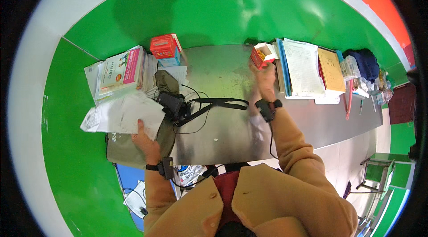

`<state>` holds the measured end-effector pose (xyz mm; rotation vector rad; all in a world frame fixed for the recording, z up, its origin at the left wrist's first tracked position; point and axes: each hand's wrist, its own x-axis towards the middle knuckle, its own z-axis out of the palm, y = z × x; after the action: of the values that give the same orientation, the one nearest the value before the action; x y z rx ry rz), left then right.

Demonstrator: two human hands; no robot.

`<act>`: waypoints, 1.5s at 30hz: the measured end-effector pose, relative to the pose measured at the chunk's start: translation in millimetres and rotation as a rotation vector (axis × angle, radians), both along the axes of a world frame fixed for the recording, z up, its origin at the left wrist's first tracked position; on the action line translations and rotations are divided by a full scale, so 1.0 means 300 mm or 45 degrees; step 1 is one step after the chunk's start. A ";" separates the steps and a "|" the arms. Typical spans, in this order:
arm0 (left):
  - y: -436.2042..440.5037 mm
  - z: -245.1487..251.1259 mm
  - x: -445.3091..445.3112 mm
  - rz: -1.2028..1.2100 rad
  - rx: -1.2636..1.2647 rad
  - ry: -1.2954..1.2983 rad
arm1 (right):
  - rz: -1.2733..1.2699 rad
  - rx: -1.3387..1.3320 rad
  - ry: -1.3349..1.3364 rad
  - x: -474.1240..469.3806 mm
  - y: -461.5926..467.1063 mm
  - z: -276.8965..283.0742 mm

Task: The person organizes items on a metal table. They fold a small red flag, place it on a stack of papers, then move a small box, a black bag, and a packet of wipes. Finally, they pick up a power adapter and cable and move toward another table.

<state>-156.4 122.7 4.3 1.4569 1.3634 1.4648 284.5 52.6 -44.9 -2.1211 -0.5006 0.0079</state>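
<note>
At the left, my left hand (146, 145) grips the lower edge of crumpled white papers (123, 113), above a grey-green bag (128, 148). My right hand (266, 81) is around the lower part of a small open red box (259, 57) that has yellow pieces inside, beside the right stack of papers. Between my hands, a black device with a strap (174, 104) and thin cables lies on the metal table (227, 79). Both wrists wear black strapped devices with cables.
Books and papers (120, 69) stand at the back left, near red and blue boxes (164, 48). Folders and paper sheets (302, 69), a clear plastic container (349, 66) and dark cloth (364, 63) line the right. A small white piece (215, 140) lies near the front edge.
</note>
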 end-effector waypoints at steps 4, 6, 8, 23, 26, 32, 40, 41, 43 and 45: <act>-0.022 -0.009 -0.065 0.002 -0.068 -0.133 | 0.042 -0.055 -0.066 0.192 -0.008 -0.143; -0.036 -0.008 -0.080 0.006 -0.046 0.222 | 0.048 -0.079 -0.042 0.224 0.025 -0.166; -0.044 -0.009 -0.080 0.076 -0.219 0.133 | 0.029 0.043 -0.092 0.231 0.060 -0.165; -0.087 -0.053 -0.185 0.105 -0.405 -0.805 | 0.742 0.114 0.052 -0.116 0.326 -0.021; -0.099 -0.032 -0.182 0.158 -0.344 -0.500 | 0.900 0.127 -0.163 -0.171 0.468 -0.044; -0.122 -0.017 -0.200 0.246 -0.450 -0.739 | 1.001 -0.109 -0.210 -0.224 0.686 -0.128; -0.139 -0.048 -0.156 0.214 -0.475 -0.683 | 0.891 -0.008 -0.245 -0.164 0.699 -0.261; -0.141 -0.050 -0.149 0.237 -0.491 -0.681 | 0.848 -0.055 -0.153 -0.116 0.667 -0.263; -0.148 -0.053 -0.139 0.215 -0.493 -0.676 | 0.627 -0.046 -0.467 0.010 0.566 -0.252; -0.158 -0.055 -0.130 0.193 -0.498 -0.673 | 0.373 -0.003 -0.529 0.145 0.489 -0.227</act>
<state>-195.2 75.1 -12.2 0.6708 1.3377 1.4367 328.1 199.3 -113.1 -2.0364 -1.0530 -0.2705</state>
